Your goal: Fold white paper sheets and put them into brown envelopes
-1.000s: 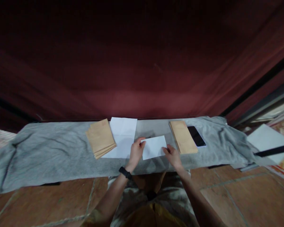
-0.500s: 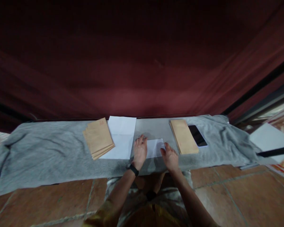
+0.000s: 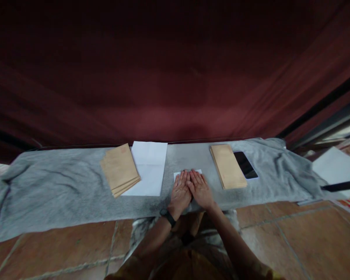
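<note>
My left hand (image 3: 180, 193) and my right hand (image 3: 201, 191) lie flat, side by side, on a folded white sheet of paper (image 3: 176, 174). Their fingers stretch forward and cover most of it, so only its far edge and corners show. The thumbs meet in the middle. To the left, white sheets with crease lines (image 3: 148, 169) lie partly under a fanned stack of brown envelopes (image 3: 121, 167). On the right rests another stack of brown envelopes (image 3: 228, 166).
A dark-screened phone (image 3: 246, 165) lies beside the right-hand envelopes. Grey cloth (image 3: 64, 182) covers the narrow bench, against a dark red panel (image 3: 163, 97). At far right are white paper (image 3: 338, 171) and a black bar (image 3: 342, 185). Tiled floor (image 3: 70, 245) lies below.
Both hands have come together over the folded paper, the left moving right and the right moving left. They now press flat on it and hide most of it.
</note>
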Demonstrator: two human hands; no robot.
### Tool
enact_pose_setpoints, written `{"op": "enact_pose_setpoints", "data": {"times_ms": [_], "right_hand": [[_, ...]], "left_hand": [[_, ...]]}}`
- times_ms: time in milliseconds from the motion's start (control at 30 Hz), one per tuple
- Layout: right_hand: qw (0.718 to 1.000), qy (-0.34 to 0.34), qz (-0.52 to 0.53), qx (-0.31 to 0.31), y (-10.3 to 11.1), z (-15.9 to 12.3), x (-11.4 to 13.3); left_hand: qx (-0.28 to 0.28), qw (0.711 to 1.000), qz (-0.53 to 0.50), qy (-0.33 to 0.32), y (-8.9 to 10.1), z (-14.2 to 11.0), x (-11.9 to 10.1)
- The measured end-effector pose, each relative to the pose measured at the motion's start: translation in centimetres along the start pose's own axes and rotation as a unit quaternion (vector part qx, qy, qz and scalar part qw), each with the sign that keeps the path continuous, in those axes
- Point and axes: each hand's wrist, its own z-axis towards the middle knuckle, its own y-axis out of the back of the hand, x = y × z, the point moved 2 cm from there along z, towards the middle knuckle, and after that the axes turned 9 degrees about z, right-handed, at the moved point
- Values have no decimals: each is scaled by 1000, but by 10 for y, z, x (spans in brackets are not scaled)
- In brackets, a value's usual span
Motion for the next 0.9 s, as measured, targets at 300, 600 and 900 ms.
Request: {"op": "enact_pose_setpoints", "data": {"times_ms": [300,600,900], "right_hand": [[996,-14,-78,-49,0,-13,-18],[990,-34,-117,-71,3,-27,-34],[988,-50,-126,-66,2,-29,-35]], "left_hand": [[-27,997,-14,72,2,-14,18],[-59,993,-16,97,5,-32,28],[-71,993,-36,82,11,-22,-5]]}}
